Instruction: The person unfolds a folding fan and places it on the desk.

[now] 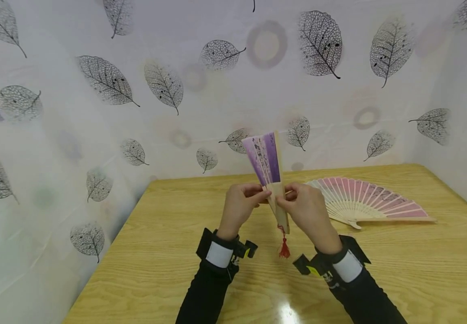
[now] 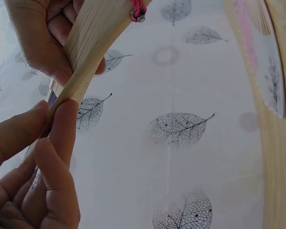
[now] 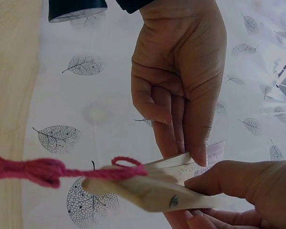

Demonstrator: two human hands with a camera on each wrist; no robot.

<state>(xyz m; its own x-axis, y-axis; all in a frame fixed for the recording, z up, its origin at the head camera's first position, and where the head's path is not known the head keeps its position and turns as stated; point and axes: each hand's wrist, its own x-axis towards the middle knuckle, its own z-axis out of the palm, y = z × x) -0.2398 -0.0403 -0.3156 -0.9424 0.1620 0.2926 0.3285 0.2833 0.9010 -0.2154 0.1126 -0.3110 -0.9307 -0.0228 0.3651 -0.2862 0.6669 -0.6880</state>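
The purple fan, a narrow wedge partly spread, is held up over the desk, its covering pointing between eleven and twelve o'clock, its red tassel hanging at six. It likely weighs little; the wooden sticks should be stiff yet easily snapped, the thin covering soft and quick to crease, so the smooth wood is the safer hold. Both hands pinch the sticks between thumb and fingers, the left hand at eight o'clock, the right hand at four, forearms angling up from seven and five. A spread pink fan lies toward three.
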